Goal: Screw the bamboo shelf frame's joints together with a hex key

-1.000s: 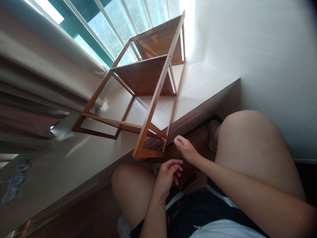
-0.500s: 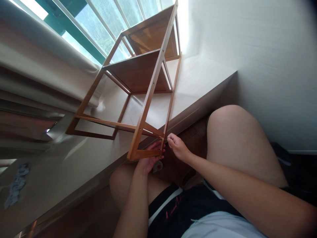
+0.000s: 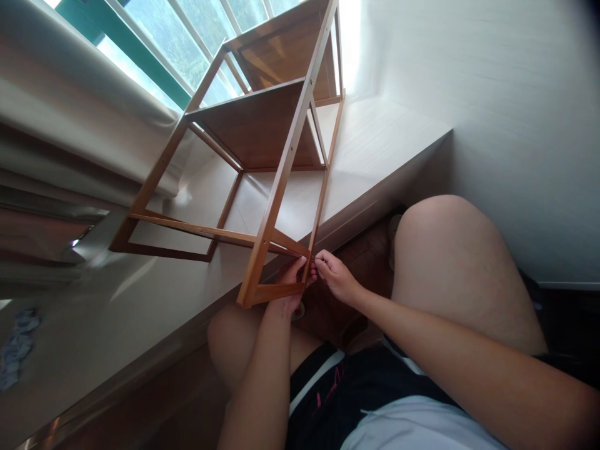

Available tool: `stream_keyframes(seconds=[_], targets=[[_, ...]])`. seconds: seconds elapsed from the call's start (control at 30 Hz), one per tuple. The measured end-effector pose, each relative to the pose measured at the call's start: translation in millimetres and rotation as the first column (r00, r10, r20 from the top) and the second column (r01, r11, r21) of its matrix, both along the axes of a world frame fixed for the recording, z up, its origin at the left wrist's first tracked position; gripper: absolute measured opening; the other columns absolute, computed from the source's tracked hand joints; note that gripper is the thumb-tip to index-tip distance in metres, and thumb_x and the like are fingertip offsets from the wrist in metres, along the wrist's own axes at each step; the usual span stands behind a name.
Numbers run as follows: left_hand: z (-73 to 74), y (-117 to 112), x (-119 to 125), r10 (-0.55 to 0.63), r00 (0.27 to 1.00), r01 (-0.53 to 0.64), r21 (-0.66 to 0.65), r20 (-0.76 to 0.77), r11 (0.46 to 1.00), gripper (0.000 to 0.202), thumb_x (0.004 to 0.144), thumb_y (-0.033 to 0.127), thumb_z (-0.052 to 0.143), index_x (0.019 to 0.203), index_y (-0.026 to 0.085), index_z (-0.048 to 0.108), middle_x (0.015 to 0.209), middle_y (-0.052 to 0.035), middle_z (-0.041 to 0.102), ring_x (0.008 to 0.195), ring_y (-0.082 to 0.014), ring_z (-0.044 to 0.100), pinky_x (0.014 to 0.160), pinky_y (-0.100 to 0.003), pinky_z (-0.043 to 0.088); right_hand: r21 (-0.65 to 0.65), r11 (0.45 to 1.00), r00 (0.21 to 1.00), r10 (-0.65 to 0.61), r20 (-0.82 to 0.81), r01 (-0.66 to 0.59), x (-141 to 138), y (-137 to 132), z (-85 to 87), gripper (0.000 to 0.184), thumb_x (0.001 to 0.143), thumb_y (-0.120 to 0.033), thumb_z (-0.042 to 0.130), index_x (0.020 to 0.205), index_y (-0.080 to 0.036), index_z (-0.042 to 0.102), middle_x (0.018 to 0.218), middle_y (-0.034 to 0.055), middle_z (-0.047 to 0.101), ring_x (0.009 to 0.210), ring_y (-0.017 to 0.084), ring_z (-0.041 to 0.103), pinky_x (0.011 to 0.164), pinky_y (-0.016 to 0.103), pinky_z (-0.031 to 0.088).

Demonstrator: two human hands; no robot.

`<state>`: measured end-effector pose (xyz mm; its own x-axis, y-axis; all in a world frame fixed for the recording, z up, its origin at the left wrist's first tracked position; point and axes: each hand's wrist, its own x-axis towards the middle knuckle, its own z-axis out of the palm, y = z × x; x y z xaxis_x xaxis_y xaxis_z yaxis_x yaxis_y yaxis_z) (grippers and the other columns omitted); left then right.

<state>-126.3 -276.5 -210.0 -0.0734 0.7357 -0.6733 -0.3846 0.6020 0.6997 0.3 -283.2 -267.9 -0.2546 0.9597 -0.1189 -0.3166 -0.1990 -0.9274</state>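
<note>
A brown wooden shelf rack [image 3: 274, 203] stands tilted in front of me, with two panel shelves in its upper part and open rails lower down. Its near right leg hangs past the ledge's edge. My left hand [image 3: 291, 274] is closed around that leg, just below the joint with the rail, partly hidden behind the wood. On the leg's other side, my right hand [image 3: 336, 276] is pinched close against the same joint. Whatever its fingertips hold is too small to make out.
The rack rests on a pale ledge [image 3: 375, 140] beneath a barred window [image 3: 187, 50]. Beige curtains [image 3: 84, 119] hang at the left, and a white wall [image 3: 497, 125] rises at the right. My bare knees flank the ledge's front. A crumpled pale item [image 3: 19, 347] lies far left.
My left hand has gone from open fingers behind the leg to a grip around it. My right hand's pinch has come up closer to the joint. The view has shifted slightly.
</note>
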Motion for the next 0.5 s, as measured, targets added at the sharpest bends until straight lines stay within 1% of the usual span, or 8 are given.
stream_keyframes(seconds=[0.07, 0.17, 0.23, 0.3, 0.37, 0.43, 0.5], targets=[[-1.5, -1.7, 1.0, 0.038, 0.999, -0.038, -0.006, -0.007, 0.999, 0.012, 0.082, 0.022, 0.072, 0.088, 0.012, 0.07, 0.077, -0.0044, 0.069, 0.064, -0.0111, 0.064, 0.057, -0.021, 0.057, -0.005, 1.0, 1.0, 0.021, -0.019, -0.021, 0.3, 0.5, -2.6, 0.028, 0.096, -0.048, 0.049, 0.086, -0.022, 0.048, 0.066, -0.0049, 0.046, 0.064, 0.014, 0.046, 0.066, 0.027, 0.041], [-3.1, -4.2, 1.3, 0.086, 0.996, -0.087, -0.017, -0.027, 0.996, 0.012, 0.082, 0.021, 0.07, 0.09, 0.012, 0.069, 0.075, -0.0039, 0.069, 0.061, -0.011, 0.063, 0.053, -0.021, 0.056, 0.007, 0.998, 0.997, 0.07, 0.013, -0.07, 2.6, 1.7, -6.6, 0.027, 0.096, -0.047, 0.05, 0.086, -0.022, 0.051, 0.067, -0.0052, 0.046, 0.06, 0.013, 0.041, 0.059, 0.025, 0.036], [-3.7, -5.1, 1.5, 0.11, 0.993, -0.111, -0.021, -0.038, 0.994, 0.011, 0.083, 0.02, 0.069, 0.09, 0.012, 0.069, 0.074, -0.0035, 0.068, 0.06, -0.0108, 0.062, 0.051, -0.021, 0.056, 0.024, 0.994, 0.994, 0.101, 0.031, -0.102, 4.0, 2.7, -8.6, 0.026, 0.096, -0.046, 0.05, 0.087, -0.021, 0.053, 0.068, -0.0048, 0.047, 0.059, 0.012, 0.04, 0.059, 0.024, 0.035], [-4.0, -5.2, 1.9, 0.128, 0.991, -0.129, -0.024, -0.041, 0.991, 0.009, 0.083, 0.019, 0.067, 0.088, 0.012, 0.068, 0.074, -0.0032, 0.068, 0.059, -0.0104, 0.062, 0.051, -0.021, 0.056, 0.053, 0.992, 0.993, 0.116, 0.025, -0.117, 4.7, 4.0, -9.9, 0.026, 0.096, -0.045, 0.051, 0.088, -0.02, 0.055, 0.072, -0.0035, 0.051, 0.063, 0.013, 0.044, 0.062, 0.025, 0.037], [-4.1, -4.9, 2.4, 0.138, 0.99, -0.139, -0.027, -0.04, 0.99, 0.008, 0.083, 0.019, 0.067, 0.088, 0.012, 0.068, 0.073, -0.0031, 0.068, 0.058, -0.0104, 0.062, 0.051, -0.021, 0.056, 0.091, 0.99, 0.994, 0.11, 0.028, -0.112, 4.9, 5.5, -10.4, 0.026, 0.096, -0.044, 0.052, 0.089, -0.02, 0.057, 0.078, -0.0015, 0.057, 0.072, 0.015, 0.051, 0.068, 0.026, 0.041], [-4.1, -4.6, 3.0, 0.141, 0.989, -0.142, -0.028, -0.037, 0.989, 0.009, 0.083, 0.019, 0.067, 0.088, 0.012, 0.067, 0.073, -0.0031, 0.068, 0.058, -0.0103, 0.062, 0.05, -0.02, 0.056, 0.127, 0.986, 0.993, 0.103, 0.058, -0.11, 5.0, 7.2, -10.8, 0.025, 0.096, -0.043, 0.052, 0.09, -0.02, 0.059, 0.084, 0.0, 0.06, 0.081, 0.017, 0.055, 0.076, 0.028, 0.043], [-4.1, -4.6, 3.1, 0.14, 0.989, -0.141, -0.027, -0.037, 0.99, 0.01, 0.082, 0.02, 0.068, 0.089, 0.012, 0.068, 0.073, -0.0031, 0.068, 0.058, -0.01, 0.062, 0.05, -0.02, 0.056, 0.149, 0.982, 0.99, 0.098, 0.097, -0.112, 5.3, 9.0, -12.0, 0.024, 0.096, -0.042, 0.052, 0.089, -0.021, 0.06, 0.085, 0.0003, 0.061, 0.085, 0.018, 0.057, 0.08, 0.029, 0.044]])
